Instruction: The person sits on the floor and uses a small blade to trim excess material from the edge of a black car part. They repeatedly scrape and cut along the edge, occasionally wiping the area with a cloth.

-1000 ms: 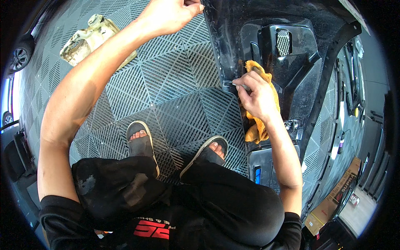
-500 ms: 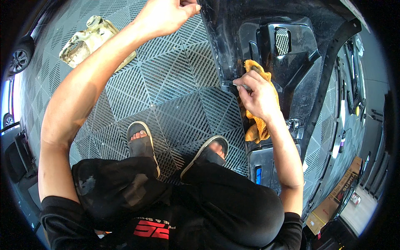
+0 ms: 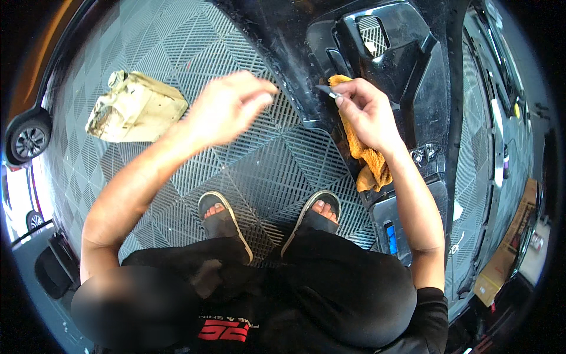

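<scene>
My right hand [image 3: 368,112] pinches a small blade tool [image 3: 331,93] between thumb and fingers. It has a dark tip and a pale, short shank; the rest is hidden in the hand. Beneath that hand, an orange microfibre cloth [image 3: 354,138] lies bunched along the near edge of a large black moulded car panel [image 3: 292,56]. The blade's tip is over the panel, beside the cloth's upper end; contact cannot be made out. My left hand [image 3: 230,109] is in the air over the floor, left of the panel, blurred, thumb and fingers apart with nothing seen in them.
A dirty cream plastic jerrycan [image 3: 147,109] stands on the grey slatted floor tiles [image 3: 259,165] at the left. My sandalled feet are below the hands. A car wheel [image 3: 29,141] shows at far left, a cardboard box [image 3: 498,268] at lower right.
My left hand has left the panel's upper edge and come down toward me. My right hand has shifted slightly up, showing the blade tool more plainly. The view has moved a little.
</scene>
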Available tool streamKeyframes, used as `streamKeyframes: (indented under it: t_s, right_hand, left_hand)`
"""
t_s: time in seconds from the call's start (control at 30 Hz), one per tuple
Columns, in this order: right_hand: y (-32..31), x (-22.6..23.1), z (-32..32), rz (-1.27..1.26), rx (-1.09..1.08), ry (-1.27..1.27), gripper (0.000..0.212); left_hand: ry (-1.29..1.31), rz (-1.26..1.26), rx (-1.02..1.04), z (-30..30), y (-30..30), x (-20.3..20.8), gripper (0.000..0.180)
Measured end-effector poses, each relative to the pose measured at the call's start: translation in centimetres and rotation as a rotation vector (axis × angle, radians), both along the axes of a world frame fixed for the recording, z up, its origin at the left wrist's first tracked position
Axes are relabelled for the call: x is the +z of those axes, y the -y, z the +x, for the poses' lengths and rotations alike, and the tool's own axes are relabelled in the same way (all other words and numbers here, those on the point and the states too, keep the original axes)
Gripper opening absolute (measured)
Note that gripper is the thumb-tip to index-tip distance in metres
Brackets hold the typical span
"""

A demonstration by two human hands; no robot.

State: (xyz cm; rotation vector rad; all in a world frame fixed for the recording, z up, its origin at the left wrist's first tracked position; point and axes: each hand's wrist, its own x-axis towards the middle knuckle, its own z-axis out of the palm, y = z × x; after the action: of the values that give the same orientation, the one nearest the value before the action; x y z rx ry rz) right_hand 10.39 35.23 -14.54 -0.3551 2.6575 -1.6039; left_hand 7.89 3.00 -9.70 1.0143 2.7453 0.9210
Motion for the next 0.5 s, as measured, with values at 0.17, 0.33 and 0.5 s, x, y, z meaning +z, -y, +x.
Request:
streamKeyframes:
  t_s: [0.17, 0.33, 0.5]
  right_hand:
    - [0.3, 1.4, 0.8, -0.326, -0.129, 0.197, 0.015]
    - [-0.9, 1.4, 1.9, -0.406, -0.139, 0.304, 0.018]
    - [-0.7, 1.2, 2.3, -0.472, -0.115, 0.319, 0.017]
  left_hand:
    - [-0.362, -0.297, -0.289, 2.3, -4.3, -2.4, 0.041]
    - [-0.492, -0.288, -0.379, 1.8, -4.3, -4.2, 0.039]
    - [-0.512, -0.205, -0.434, 0.4, -4.1, -4.7, 0.032]
